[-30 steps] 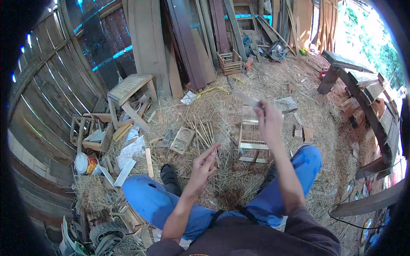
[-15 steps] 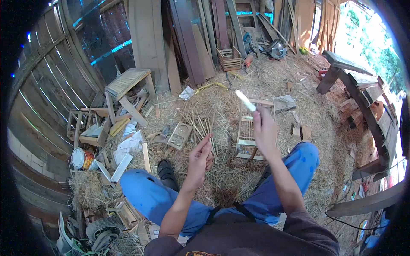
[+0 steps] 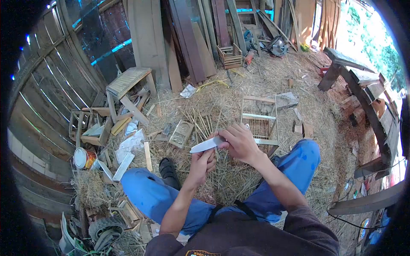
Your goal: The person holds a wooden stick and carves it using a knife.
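My right hand (image 3: 240,143) is closed around the handle end of a knife (image 3: 206,145), whose pale blade points left. The blade lies across the top of my left hand (image 3: 201,165), which is closed just below it. A thin stick shows near my left fingers, partly hidden by the hands. Beyond my right hand a slatted wooden frame (image 3: 261,117) rests on the straw-covered ground. Several thin sticks (image 3: 202,122) lie on the ground ahead of my left hand, beside a small wooden piece with round shapes (image 3: 181,133).
At the left are a small wooden table (image 3: 128,80), scrap wood and a paint can (image 3: 83,158). A slatted crate (image 3: 229,56) stands at the back near leaning boards. A wooden bench (image 3: 371,98) runs along the right. A tire (image 3: 106,228) lies at lower left.
My right hand has come down and left with the knife, from raised over the slatted frame to beside my left hand. The blade now crosses above my left hand.
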### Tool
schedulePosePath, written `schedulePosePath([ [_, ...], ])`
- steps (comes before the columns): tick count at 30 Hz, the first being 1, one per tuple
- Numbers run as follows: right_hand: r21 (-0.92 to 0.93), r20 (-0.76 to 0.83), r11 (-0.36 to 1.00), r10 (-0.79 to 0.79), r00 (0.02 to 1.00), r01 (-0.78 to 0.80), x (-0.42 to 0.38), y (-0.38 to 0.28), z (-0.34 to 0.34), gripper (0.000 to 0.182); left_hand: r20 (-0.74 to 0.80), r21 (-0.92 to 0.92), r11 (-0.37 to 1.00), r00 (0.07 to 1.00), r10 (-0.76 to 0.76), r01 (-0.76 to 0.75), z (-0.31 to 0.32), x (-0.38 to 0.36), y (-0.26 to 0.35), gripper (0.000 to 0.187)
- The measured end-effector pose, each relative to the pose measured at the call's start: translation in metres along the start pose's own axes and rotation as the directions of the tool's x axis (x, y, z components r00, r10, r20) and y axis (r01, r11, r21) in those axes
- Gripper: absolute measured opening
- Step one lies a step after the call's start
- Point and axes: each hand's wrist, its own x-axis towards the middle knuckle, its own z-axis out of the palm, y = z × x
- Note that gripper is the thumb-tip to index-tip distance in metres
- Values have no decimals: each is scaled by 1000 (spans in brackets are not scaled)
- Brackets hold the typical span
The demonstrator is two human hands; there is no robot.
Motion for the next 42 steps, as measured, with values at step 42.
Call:
schedulePosePath([
  [42,-203,-198,979,-6,980,-35,-5,12,-9,39,33,168,985,999,37,-42,0,-1,4,47],
])
